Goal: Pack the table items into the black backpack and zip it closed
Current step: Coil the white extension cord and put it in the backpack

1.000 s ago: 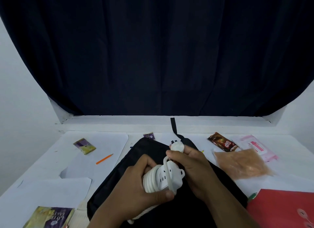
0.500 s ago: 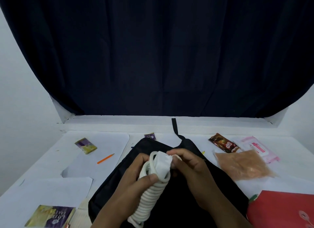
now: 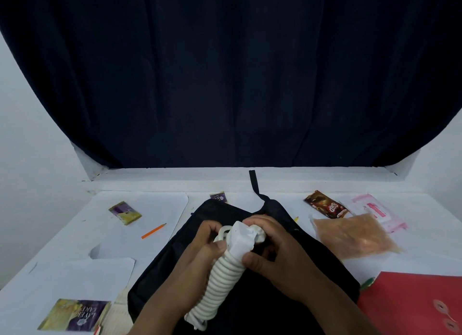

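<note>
Since half a second ago, both hands have turned the white power strip wrapped in its coiled white cable slightly, and the right hand's fingers have closed further over its far end.

On the far left of the white table, a yellow and purple cake packet lies flat, with an orange pencil just beside it. Nearer the camera, a second yellow and purple packet printed with "LAYER CAKE" rests on a white paper sheet.

At the centre, the black fabric backpack lies flat on the table. The left hand grips the coiled bundle above it, fingers curled round the far side and thumb pressed on the near side. The right hand holds the strip's white end, fingers curled over the plug and thumb pinching the body. The bundle hangs tilted over the backpack, not inside it.

To the right lie a brown chocolate wrapper, a clear bag of tan grains, a pink tissue pack partly under that bag, and a red folder at the near corner.
</note>
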The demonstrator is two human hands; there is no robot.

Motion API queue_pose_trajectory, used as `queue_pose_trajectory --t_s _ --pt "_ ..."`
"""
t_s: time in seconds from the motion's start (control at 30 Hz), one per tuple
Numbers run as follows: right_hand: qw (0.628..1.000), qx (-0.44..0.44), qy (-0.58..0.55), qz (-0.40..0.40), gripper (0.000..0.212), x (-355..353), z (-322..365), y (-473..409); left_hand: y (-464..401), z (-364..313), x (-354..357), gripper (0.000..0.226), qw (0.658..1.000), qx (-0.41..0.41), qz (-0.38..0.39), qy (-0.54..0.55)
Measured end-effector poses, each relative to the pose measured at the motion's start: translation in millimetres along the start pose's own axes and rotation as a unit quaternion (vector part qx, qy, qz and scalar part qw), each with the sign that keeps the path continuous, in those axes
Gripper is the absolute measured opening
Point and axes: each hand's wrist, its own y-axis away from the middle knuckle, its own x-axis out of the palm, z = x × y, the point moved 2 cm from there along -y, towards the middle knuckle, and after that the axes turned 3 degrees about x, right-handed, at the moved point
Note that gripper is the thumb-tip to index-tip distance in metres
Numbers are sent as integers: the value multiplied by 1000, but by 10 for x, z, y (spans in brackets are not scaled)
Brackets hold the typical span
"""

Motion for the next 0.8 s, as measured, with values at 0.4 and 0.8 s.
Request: queue_pose_trajectory --t_s 0.4,0.8 --pt "995 19 -49 -79 39 -155 -161 469 -110 86 722 50 997 -46 -30 51" --pt "974 52 -158 -155 84 -565 -360 899 -26 62 1533 43 995 -50 -7 82"
